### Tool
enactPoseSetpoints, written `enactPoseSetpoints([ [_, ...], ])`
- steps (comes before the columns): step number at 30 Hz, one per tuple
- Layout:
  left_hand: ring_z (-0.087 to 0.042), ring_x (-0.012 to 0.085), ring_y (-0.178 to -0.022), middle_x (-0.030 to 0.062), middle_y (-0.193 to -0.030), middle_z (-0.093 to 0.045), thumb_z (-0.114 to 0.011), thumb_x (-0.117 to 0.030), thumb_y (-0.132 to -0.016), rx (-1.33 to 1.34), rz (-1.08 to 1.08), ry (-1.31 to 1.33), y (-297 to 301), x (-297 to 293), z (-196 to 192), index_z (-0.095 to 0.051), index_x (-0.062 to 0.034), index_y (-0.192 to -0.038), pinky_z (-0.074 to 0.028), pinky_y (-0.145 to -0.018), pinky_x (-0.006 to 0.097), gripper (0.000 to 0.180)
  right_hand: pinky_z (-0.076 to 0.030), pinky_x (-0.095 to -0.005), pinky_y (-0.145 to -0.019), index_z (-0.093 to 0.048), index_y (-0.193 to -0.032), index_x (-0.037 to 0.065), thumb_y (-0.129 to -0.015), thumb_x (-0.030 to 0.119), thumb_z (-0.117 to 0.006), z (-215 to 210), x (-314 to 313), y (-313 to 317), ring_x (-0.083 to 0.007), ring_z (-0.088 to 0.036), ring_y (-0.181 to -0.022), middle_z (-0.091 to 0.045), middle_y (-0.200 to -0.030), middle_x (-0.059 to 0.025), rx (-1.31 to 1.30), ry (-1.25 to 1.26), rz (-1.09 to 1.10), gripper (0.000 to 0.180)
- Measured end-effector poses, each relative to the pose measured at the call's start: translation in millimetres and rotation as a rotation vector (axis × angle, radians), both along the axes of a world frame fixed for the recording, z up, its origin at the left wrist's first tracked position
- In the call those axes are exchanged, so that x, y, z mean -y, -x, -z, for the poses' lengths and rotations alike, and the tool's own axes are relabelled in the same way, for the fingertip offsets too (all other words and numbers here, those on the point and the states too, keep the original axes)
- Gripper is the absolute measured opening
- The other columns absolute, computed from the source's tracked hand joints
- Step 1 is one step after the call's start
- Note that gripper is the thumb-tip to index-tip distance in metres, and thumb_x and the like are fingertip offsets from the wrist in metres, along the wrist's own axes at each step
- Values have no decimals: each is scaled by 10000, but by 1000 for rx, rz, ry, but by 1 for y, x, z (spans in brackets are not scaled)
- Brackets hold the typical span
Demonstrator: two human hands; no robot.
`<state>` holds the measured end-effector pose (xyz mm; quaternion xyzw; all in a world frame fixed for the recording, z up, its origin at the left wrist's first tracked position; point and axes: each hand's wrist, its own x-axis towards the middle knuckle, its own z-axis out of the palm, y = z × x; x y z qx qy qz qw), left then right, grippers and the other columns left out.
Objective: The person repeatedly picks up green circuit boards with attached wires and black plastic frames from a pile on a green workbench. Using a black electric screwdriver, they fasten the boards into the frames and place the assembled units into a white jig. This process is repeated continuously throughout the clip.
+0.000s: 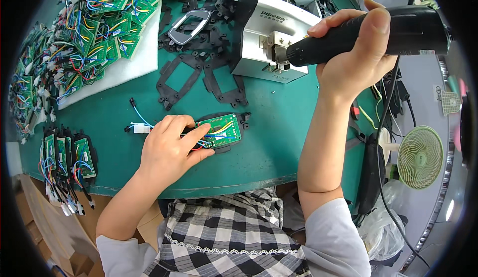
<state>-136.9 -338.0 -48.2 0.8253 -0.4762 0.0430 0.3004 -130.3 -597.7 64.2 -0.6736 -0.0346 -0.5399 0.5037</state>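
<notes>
My right hand (358, 53) is wrapped round a black electric screwdriver (413, 30), its cord trailing off to the right. The screwdriver's tip end meets the front of a white screw feeder (269, 33). On the green table, my left hand (172, 145) grips a green circuit board (224, 130) that lies on a black plastic frame (245, 119). Coloured wires run from the board under my fingers, and a white connector (141, 128) sticks out to the left of them. The screwdriver's bit is hidden at the feeder.
Wired circuit boards (99, 43) are heaped at the far left, partly on a white foam sheet (142, 68). Several framed boards (62, 152) lie at the near left. Loose black frames (181, 78) sit beside the feeder. A green fan (420, 157) stands at the right.
</notes>
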Motion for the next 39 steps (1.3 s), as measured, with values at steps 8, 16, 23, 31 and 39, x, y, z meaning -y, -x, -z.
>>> enactPoseSetpoints([
  [8, -572, 260, -843, 75, -945, -591, -835, -257, -584, 14, -36, 15, 2, 1, 4, -667, -53, -1021, -489, -714, 362, 511, -496, -326, -439, -437, -1081, -118, -889, 435, -587, 2, -9, 4, -218, -569, -442, -562, -593, -148, 7, 81, 51, 604],
  [16, -582, 267, -847, 79, -950, -624, -836, -274, -602, 5, -70, 43, 0, 2, 7, -592, -48, -894, -486, -714, 355, 443, -488, -359, -467, -377, -1221, -13, -899, 567, -473, 28, -24, 45, -215, -528, -489, -522, -679, -118, -224, -74, -205, 670],
  [23, -587, 255, -842, 64, -952, -626, -840, -245, -594, 6, -62, 76, 0, 0, 10, -617, -42, -891, -490, -708, 350, 423, -430, -238, -426, -399, -1150, -101, -826, 471, -655, 51, -48, 58, -148, -551, -447, -587, -597, -108, -195, -274, -328, 706],
  [31, -590, 251, -849, 58, -969, -628, -819, -201, -633, -22, -48, 109, -2, -2, 10, -647, -29, -897, -494, -721, 355, 359, -509, -339, -458, -383, -1167, 0, -842, 594, -591, 59, -54, 70, -212, -550, -494, -545, -695, -137, -318, -117, -350, 708],
  [39, -591, 251, -851, 60, -966, -631, -806, -186, -653, -33, -29, 83, -3, -3, 8, -653, -24, -898, -495, -722, 353, 332, -507, -350, -494, -363, -1210, 12, -832, 588, -603, 61, -51, 72, -219, -566, -523, -558, -722, -133, -336, -143, -432, 731],
])
